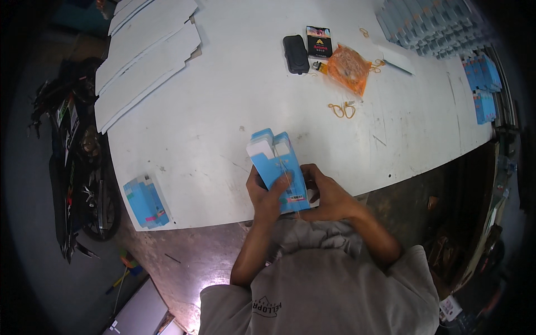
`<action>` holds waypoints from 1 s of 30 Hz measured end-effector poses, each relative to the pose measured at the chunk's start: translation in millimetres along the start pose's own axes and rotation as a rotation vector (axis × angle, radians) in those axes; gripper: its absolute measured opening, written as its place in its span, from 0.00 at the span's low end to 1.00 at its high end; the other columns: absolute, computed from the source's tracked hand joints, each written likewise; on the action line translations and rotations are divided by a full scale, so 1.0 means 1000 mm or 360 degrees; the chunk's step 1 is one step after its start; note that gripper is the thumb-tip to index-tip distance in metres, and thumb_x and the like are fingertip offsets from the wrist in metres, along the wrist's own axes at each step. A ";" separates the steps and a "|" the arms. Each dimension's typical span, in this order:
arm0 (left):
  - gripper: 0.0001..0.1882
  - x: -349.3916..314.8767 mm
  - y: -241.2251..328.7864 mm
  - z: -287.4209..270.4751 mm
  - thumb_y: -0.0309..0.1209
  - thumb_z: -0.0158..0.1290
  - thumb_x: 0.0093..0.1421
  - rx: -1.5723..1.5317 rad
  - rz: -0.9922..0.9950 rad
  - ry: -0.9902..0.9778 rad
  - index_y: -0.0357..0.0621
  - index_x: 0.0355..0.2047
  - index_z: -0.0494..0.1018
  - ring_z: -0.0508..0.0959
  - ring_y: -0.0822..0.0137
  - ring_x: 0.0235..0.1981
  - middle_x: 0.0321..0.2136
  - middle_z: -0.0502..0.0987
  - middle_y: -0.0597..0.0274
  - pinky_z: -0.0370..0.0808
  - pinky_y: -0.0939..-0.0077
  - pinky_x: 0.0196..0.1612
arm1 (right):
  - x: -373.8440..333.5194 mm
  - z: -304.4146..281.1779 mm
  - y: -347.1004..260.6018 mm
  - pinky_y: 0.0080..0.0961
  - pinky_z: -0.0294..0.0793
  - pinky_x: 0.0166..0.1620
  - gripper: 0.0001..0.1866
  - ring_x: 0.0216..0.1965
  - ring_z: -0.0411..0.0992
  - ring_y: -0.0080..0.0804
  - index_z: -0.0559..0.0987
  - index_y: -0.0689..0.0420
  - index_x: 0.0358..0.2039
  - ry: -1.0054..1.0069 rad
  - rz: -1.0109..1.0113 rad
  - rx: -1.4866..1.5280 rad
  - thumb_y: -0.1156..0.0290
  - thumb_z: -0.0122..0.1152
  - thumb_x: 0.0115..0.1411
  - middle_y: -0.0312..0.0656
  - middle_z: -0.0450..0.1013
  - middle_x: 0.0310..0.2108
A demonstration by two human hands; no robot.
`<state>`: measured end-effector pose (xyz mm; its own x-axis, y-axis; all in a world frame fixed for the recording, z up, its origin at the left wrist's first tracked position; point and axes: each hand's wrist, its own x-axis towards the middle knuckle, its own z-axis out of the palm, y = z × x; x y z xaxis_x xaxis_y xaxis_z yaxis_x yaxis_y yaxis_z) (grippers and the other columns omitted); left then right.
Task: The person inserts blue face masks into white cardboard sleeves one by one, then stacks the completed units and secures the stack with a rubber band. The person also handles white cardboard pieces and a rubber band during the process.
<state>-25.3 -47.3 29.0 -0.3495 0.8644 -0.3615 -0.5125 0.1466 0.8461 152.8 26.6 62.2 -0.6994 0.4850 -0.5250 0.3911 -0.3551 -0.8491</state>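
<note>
A bundle of flat blue-and-white cartons [282, 162] is held upright at the near edge of the white table. Wrapped round its left side is my left hand [267, 192], the thumb lying across the front face. My right hand [326, 196] grips the lower right side, fingers curled behind and beneath. A thin band or string seems to run down the front of the bundle. The cartons' upper flaps stick up unevenly. Part of the right fingers is hidden by the bundle.
White-and-blue cardboard sheets [151, 67] lie overlapped at far left. A small carton stack [146, 202] sits at the near left corner. Toward the back are a black case [296, 54], a dark pack [319, 42], an orange bag [349, 70], rubber bands [341, 110] and stacked cartons [432, 25].
</note>
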 end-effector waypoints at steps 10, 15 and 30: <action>0.30 0.017 0.028 0.014 0.32 0.69 0.56 0.0466 0.0338 0.0116 0.32 0.56 0.71 0.81 0.67 0.42 0.44 0.80 0.55 0.79 0.69 0.46 | 0.008 0.007 0.068 0.44 0.70 0.66 0.41 0.69 0.64 0.45 0.59 0.65 0.71 0.0385 -0.0719 0.1436 0.69 0.67 0.61 0.54 0.68 0.64; 0.43 0.031 0.045 0.011 0.41 0.71 0.49 0.2260 0.0735 -0.0485 0.33 0.61 0.69 0.72 0.47 0.60 0.59 0.71 0.39 0.69 0.50 0.61 | -0.007 -0.039 0.067 0.42 0.70 0.64 0.34 0.65 0.68 0.44 0.63 0.66 0.68 0.0712 -0.0659 0.0942 0.69 0.62 0.65 0.54 0.70 0.62; 0.60 -0.007 -0.020 -0.008 0.71 0.44 0.65 0.0972 0.0680 -0.0130 0.38 0.78 0.37 0.37 0.54 0.80 0.80 0.40 0.52 0.36 0.56 0.79 | 0.028 -0.016 0.047 0.43 0.29 0.78 0.66 0.81 0.26 0.49 0.33 0.65 0.77 0.0593 -0.0879 0.0171 0.49 0.69 0.59 0.56 0.26 0.80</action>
<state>-19.3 -60.5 11.5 -0.3489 0.9354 0.0573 0.1896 0.0107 0.9818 160.8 36.3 7.1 -0.5190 0.8546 -0.0170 -0.0397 -0.0440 -0.9982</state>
